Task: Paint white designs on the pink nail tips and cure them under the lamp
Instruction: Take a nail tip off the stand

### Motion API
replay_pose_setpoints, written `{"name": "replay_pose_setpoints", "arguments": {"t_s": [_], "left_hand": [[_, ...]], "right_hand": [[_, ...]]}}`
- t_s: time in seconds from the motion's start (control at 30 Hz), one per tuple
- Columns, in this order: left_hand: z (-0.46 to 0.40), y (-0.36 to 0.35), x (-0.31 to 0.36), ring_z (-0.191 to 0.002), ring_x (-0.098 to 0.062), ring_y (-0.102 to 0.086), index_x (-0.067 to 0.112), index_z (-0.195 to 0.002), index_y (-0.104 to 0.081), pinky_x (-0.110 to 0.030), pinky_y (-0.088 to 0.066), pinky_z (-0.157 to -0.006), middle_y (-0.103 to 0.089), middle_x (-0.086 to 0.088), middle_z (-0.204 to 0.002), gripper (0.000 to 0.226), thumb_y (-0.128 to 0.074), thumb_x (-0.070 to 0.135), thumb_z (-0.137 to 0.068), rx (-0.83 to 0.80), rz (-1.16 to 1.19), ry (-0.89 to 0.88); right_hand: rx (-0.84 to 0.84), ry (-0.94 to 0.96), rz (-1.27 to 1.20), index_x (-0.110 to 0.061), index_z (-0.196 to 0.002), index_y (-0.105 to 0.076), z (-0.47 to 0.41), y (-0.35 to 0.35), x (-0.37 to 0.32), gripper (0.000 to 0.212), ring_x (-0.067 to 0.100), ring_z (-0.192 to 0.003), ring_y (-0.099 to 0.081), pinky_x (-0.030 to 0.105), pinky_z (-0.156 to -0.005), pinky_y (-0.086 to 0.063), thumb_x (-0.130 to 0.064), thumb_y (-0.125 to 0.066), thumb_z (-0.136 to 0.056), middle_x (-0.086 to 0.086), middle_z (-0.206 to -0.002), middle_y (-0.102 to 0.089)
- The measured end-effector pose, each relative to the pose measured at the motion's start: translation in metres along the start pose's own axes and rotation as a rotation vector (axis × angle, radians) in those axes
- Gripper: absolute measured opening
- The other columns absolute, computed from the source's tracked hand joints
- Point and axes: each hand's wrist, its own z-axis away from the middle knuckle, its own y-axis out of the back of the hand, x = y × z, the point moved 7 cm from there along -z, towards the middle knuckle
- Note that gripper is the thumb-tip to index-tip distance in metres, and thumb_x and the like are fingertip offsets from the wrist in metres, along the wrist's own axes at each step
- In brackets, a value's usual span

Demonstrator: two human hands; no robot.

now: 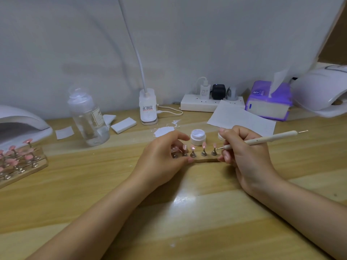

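Head view, right hand (242, 152) fingers pinching slim dotting pen (262, 140), left hand (163, 156) fingers gripping wooden nail-tip strip (204, 160).

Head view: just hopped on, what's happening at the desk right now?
A person is decorating pink nail tips mounted on a small wooden stand. The left hand steadies the stand's left end, while the right hand holds a dotting pen with its tip at the rightmost nail. An open jar of white gel sits just behind. A second rack of pink tips waits by the curing lamp at far left.
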Motion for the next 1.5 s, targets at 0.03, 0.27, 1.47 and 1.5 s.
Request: {"name": "replay_pose_setpoints", "arguments": {"t_s": [0.03,0.27,1.47,1.5], "left_hand": [[0.0,0.001,-0.001,-0.083,-0.002,-0.054,0.039,-0.095,-0.053,-0.012,-0.04,-0.076,-0.06,0.018,-0.082,0.037,-0.077,0.023,-0.071,-0.025,-0.016,0.015],[0.0,0.002,0.003,-0.067,-0.002,-0.051,0.03,-0.075,-0.062,-0.021,-0.041,-0.066,-0.058,0.014,-0.07,0.01,-0.071,0.036,-0.072,0.012,0.004,0.055],[0.024,-0.011,0.032,-0.065,-0.01,-0.07,0.019,-0.07,-0.064,-0.015,-0.049,-0.054,-0.069,0.003,-0.072,0.006,-0.07,0.019,-0.068,0.035,0.647,-0.047],[0.024,-0.011,0.032,-0.064,-0.009,-0.07,0.02,-0.07,-0.066,-0.014,-0.049,-0.054,-0.069,0.005,-0.071,0.007,-0.069,0.023,-0.065,0.037,0.656,-0.035]], "right_hand": [[0.011,-0.005,-0.006,-0.012,-0.052,-0.038,0.0,0.001,0.0,0.039,0.005,-0.03,-0.035,0.019,-0.044,-0.04,-0.01,-0.059,-0.085,-0.008,-0.036,-0.035],[0.03,-0.014,-0.042,-0.014,-0.049,-0.038,-0.001,0.001,0.001,0.042,0.004,-0.029,-0.034,0.016,-0.042,-0.039,-0.008,-0.056,-0.087,-0.009,-0.034,-0.036],[0.002,0.039,-0.038,-0.02,-0.047,-0.047,0.002,-0.001,-0.002,0.042,0.005,-0.034,-0.039,0.014,-0.041,-0.039,-0.021,-0.058,-0.087,-0.004,-0.037,-0.042],[-0.008,0.047,-0.028,-0.021,-0.045,-0.048,0.002,-0.003,-0.003,0.042,0.006,-0.035,-0.04,0.014,-0.042,-0.04,-0.022,-0.059,-0.086,-0.004,-0.038,-0.043]]}}
